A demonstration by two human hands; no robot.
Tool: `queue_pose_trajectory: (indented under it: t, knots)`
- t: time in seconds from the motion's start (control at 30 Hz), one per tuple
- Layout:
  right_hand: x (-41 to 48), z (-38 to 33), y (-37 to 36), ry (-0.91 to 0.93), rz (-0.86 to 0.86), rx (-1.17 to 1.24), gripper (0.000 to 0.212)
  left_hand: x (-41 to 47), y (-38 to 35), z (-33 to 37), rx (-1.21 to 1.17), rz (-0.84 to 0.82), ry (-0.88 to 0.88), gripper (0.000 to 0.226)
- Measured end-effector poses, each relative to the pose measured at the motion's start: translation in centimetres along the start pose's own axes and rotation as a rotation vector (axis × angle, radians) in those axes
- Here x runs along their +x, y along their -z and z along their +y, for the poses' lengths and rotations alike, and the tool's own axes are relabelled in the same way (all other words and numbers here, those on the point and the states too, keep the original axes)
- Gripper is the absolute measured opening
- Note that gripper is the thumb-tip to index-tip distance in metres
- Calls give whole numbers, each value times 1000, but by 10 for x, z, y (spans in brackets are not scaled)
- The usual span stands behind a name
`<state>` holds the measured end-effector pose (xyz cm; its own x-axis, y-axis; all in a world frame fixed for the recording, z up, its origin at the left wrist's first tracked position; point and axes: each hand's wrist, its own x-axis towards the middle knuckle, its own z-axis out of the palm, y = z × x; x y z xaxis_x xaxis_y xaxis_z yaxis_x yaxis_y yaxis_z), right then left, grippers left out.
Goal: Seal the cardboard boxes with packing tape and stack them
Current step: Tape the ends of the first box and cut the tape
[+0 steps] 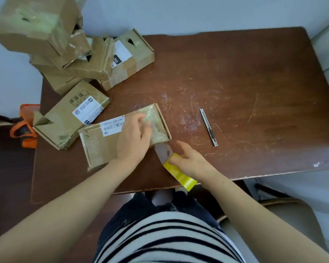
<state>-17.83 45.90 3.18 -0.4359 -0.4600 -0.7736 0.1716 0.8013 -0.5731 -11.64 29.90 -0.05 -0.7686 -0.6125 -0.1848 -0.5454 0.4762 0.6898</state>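
A flat cardboard box (101, 147) with a barcode label lies near the table's front edge. My left hand (134, 138) presses flat on its top, fingers spread over the taped right end. My right hand (189, 161) grips a yellow roll of packing tape (180, 174) just in front of the box's right corner. A clear strip of tape (163, 150) runs from the roll up to the box. A second flat box (65, 120) lies to the left, touching the first. Several more boxes (95, 59) are piled at the table's back left.
A slim metal utility knife (209, 127) lies on the brown scratched table (245, 82) to the right of the box. An orange bag (24, 130) sits on the floor at the left. A chair frame (285, 204) stands at the lower right.
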Motion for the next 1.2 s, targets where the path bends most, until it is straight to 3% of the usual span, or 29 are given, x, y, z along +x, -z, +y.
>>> queue_pose_trajectory:
  t: [0.07,0.17,0.2,0.27,0.37,0.47,0.5,0.57,0.63,0.8,0.87,0.93,1.07,1.2]
  knots:
    - [-5,1,3,9,0,34,63,-28,9,4,-214,-151,361,29]
    - [-6,2,6,48,-3,-7,64,-51,1,13,-483,-563,820,44]
    - [-6,2,6,53,3,-24,66,-52,-6,15,-571,-589,889,46]
    - [-7,0,9,55,-15,-54,68,-50,-24,15,-793,-477,988,42]
    - [-1,4,22,98,-28,-18,55,-44,-41,17,-1016,-302,1106,15]
    - [28,22,53,178,415,-186,33,-41,-47,15,-1074,-243,1152,5]
    - [38,27,63,150,555,-268,34,-41,-47,14,-1075,-234,1153,7]
    - [54,36,76,57,642,-372,44,-40,-47,13,-1050,-238,1149,18]
    - [65,39,82,4,601,-462,51,-40,-46,15,-1009,-256,1147,19]
    - [79,41,98,45,529,-506,36,-40,-43,21,-897,-250,1139,14]
    - [76,42,102,106,463,-323,23,-40,-43,23,-888,-246,1122,12]
    - [68,42,101,138,390,11,16,-40,-43,23,-878,-245,1107,13]
    - [53,42,96,139,255,552,18,-41,-43,26,-871,-255,1087,11]
    - [38,38,94,264,41,765,24,-42,-41,28,-866,-256,1088,12]
